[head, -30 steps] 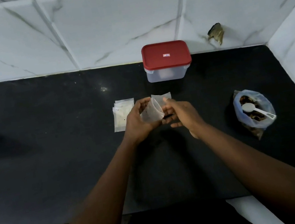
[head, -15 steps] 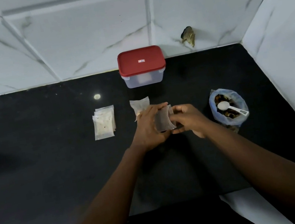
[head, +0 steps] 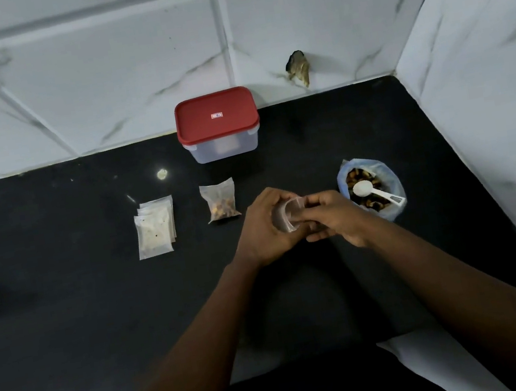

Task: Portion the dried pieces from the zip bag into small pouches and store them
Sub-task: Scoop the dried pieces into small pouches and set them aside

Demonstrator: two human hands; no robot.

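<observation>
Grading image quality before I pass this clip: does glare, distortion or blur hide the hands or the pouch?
Head view: dim, the black counter swallowing shadows; one small glare spot left of the red-lidded box; wide-angle bending of the wall tiles; the clear pouch pinched by the left hand and right hand is soft but readable.

Worn on the head, looking forward and steeply down across a black countertop (head: 67,329) from its near edge, facing the marble-tiled back wall (head: 92,69), with a side wall (head: 485,72) closing the right. Close in: both forearms filling the lower frame, left hand (head: 264,228) and right hand (head: 338,216) meeting on a small pouch (head: 287,216) just right of centre. Wide-angle, tile joints slanting toward the edges.
</observation>
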